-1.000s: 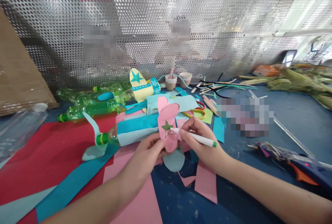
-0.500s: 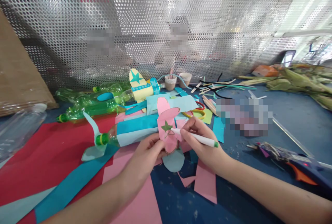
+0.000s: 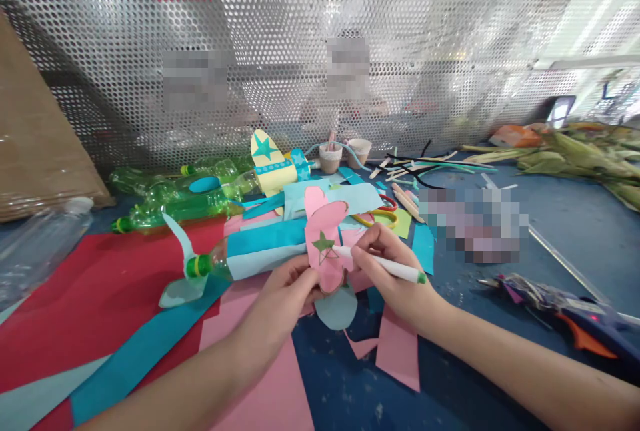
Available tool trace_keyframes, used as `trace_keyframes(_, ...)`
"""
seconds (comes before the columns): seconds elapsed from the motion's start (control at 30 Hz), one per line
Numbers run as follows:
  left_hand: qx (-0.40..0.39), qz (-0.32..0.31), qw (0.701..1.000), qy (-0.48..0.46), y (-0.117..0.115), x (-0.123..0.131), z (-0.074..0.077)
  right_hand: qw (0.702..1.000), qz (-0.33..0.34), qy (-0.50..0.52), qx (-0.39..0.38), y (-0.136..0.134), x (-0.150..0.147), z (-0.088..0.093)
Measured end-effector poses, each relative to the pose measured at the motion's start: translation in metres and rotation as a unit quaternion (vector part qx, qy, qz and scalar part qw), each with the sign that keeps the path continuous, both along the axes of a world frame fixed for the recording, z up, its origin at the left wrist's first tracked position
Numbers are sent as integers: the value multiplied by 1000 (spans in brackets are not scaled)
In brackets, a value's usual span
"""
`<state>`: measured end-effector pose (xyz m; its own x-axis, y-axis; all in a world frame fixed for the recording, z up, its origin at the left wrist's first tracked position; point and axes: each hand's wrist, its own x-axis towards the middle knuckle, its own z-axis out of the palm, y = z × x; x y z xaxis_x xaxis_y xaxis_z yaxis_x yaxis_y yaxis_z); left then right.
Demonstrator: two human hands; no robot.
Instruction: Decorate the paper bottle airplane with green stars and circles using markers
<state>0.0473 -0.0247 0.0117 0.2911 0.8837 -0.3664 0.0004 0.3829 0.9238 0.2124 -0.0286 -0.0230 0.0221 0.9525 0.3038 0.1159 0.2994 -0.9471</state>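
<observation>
My left hand (image 3: 290,286) pinches the lower edge of a pink paper cutout (image 3: 330,278) with rounded ends. On the cutout is a star (image 3: 323,242), its upper part filled in green and its lower part only outlined. My right hand (image 3: 393,271) grips a white marker (image 3: 395,266) with a green end, its tip at the star. Behind the left hand lies a bottle wrapped in blue paper (image 3: 265,248), with a green cap (image 3: 199,266) and pale blue paper blades. A pale blue rounded paper piece (image 3: 337,310) shows below the cutout.
Green plastic bottles (image 3: 175,208) and a yellow paper-covered bottle (image 3: 274,176) lie behind. A glue gun (image 3: 555,304) with an orange trigger rests at right. Scissors (image 3: 383,218), sticks (image 3: 407,201), small pots (image 3: 331,159) and red paper (image 3: 115,284) are around. A perforated metal panel (image 3: 280,38) stands behind.
The view has shifted very slightly. Both hands keep their holds, and the marker tip has moved a little on the star.
</observation>
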Motion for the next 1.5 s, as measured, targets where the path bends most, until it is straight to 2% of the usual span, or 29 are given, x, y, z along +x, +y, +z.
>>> trace_keyframes(0.37, 16, 5, 1000, -13, 2, -1, -3, 1000, 18, 10, -5, 1, 0, 1)
trace_keyframes(0.6, 3, 5, 1000, 2, 1, -1, 0, 1000, 3, -10, -2, 0, 1, -1)
trace_keyframes(0.77, 23, -3, 1000, -2, 0, -1, -1, 1000, 8, -7, -2, 1, 0, 0)
trace_keyframes(1.27, 0, -5, 1000, 0, 1, -2, -4, 1000, -3, 3, 0, 2, 0, -1)
trace_keyframes(1.5, -6, 0, 1000, 2, 2, -1, -3, 999, 25, 21, -7, 1, 0, -1)
